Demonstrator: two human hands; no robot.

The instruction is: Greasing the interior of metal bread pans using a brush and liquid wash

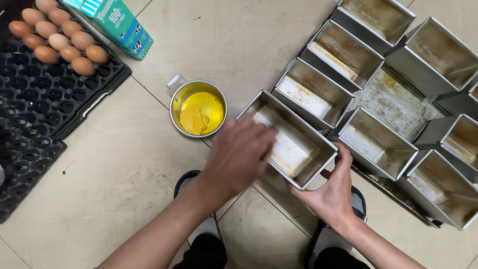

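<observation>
A rectangular metal loaf tin [294, 147] with a pale greased floor sits tilted on the tiled floor in front of me. My left hand [239, 154] reaches over its near left wall with the fingers inside; it is blurred, and whatever is under the fingers is hidden. My right hand [331, 192] grips the tin's near right corner, thumb on the rim. Just left of the tin stands a small metal cup [198, 107] holding a soft yellow fat.
Several more loaf tins [343, 55] stand on a stained baking tray [393, 99] at the right. Brown eggs [57, 37] lie in black egg trays [45, 94] at the left, beside a teal carton [117, 22]. My slippered feet [199, 229] are below.
</observation>
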